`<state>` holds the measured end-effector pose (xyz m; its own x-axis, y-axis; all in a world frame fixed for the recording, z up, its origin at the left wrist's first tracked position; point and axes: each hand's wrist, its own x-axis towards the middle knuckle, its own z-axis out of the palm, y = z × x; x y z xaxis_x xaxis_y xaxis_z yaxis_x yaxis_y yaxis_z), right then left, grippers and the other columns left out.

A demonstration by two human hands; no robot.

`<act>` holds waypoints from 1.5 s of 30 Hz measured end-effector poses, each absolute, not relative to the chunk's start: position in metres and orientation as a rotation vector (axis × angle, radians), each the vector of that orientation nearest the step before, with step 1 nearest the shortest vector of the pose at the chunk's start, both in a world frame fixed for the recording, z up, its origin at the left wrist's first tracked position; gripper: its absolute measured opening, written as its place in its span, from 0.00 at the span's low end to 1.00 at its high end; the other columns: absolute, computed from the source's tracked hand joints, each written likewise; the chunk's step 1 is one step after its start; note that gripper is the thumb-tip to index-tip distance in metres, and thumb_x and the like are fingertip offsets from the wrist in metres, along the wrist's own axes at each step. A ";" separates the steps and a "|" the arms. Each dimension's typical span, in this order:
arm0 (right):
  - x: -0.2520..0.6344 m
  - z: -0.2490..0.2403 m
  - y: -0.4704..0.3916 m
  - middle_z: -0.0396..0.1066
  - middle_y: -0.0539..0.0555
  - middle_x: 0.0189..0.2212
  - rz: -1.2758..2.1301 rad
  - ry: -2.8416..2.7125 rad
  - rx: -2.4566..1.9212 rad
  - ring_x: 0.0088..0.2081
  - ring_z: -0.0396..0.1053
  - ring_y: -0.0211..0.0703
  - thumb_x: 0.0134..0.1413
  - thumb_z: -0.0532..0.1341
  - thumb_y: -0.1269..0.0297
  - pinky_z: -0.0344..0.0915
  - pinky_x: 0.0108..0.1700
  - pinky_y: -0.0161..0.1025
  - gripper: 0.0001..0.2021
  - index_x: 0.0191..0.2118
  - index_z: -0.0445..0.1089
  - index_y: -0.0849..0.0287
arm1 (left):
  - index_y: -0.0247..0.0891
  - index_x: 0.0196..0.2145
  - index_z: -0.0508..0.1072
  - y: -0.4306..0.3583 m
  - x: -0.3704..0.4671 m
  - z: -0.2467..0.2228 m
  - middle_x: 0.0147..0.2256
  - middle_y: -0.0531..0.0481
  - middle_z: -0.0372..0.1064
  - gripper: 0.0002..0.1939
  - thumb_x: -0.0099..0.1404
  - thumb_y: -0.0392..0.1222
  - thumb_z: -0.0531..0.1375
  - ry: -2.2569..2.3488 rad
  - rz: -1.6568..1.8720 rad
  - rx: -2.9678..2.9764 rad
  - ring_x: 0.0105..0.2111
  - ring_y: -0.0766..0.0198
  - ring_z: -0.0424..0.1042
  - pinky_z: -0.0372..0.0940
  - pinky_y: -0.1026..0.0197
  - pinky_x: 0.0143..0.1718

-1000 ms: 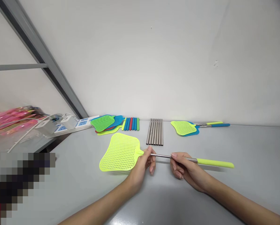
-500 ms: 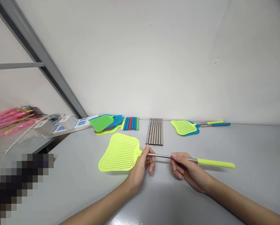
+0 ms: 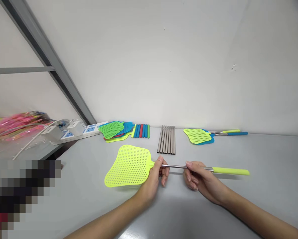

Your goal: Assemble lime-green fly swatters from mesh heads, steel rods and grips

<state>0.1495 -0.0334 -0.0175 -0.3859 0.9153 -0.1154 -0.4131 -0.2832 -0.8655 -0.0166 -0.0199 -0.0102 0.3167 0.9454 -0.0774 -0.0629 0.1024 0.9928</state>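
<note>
A yellow-green fly swatter (image 3: 129,165) with a thin metal rod and a yellow-green grip is held level just above the grey table. My left hand (image 3: 155,181) pinches the rod close to the swatter's head. Farther right, my right hand (image 3: 203,181) is closed on the metal part beside the grip. Behind the hands lies a row of several metal tubes (image 3: 166,141). To their left are several coloured handle sleeves (image 3: 142,131) and a stack of loose swatter heads (image 3: 112,130). At the back right, a yellow-green swatter (image 3: 198,136) overlaps a blue one (image 3: 235,133).
A white power strip (image 3: 90,130) with plugged-in adapters and cables sits at the back left. Plastic-wrapped pink items (image 3: 19,127) lie at the far left. A wall rises behind the table (image 3: 270,166). The lower left is pixelated.
The view has shifted slightly, moving the background a little to the right. Both hands still hold the swatter, whose head now appears slightly lower and its grip end slightly higher.
</note>
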 end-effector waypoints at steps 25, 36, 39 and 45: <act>0.152 -0.016 -0.036 0.50 0.45 0.13 1.846 -1.054 -0.768 0.16 0.52 0.30 0.55 0.53 0.59 0.45 0.21 0.32 0.18 0.20 0.66 0.65 | 0.37 0.14 0.62 -0.022 -0.017 -0.009 0.12 0.55 0.52 0.25 0.62 0.52 0.44 0.986 0.962 1.190 0.17 0.68 0.54 0.51 0.63 0.25; 0.153 -0.014 -0.036 0.50 0.45 0.14 1.846 -1.085 -0.770 0.17 0.52 0.30 0.54 0.54 0.60 0.45 0.21 0.33 0.16 0.21 0.66 0.65 | 0.37 0.14 0.63 -0.022 -0.020 -0.011 0.13 0.54 0.52 0.24 0.62 0.48 0.42 0.952 0.937 1.205 0.18 0.67 0.55 0.51 0.64 0.26; 0.153 -0.015 -0.036 0.51 0.45 0.13 1.846 -1.082 -0.775 0.17 0.52 0.31 0.53 0.54 0.60 0.45 0.21 0.33 0.16 0.21 0.67 0.65 | 0.37 0.14 0.63 -0.023 -0.020 -0.011 0.13 0.54 0.52 0.24 0.62 0.48 0.43 0.956 0.937 1.212 0.18 0.67 0.55 0.51 0.64 0.26; 0.153 -0.016 -0.035 0.52 0.46 0.13 1.846 -1.083 -0.775 0.17 0.52 0.31 0.53 0.55 0.60 0.46 0.20 0.33 0.16 0.21 0.68 0.65 | 0.37 0.14 0.63 -0.023 -0.021 -0.011 0.13 0.53 0.51 0.24 0.62 0.48 0.43 0.960 0.938 1.220 0.18 0.67 0.55 0.51 0.63 0.26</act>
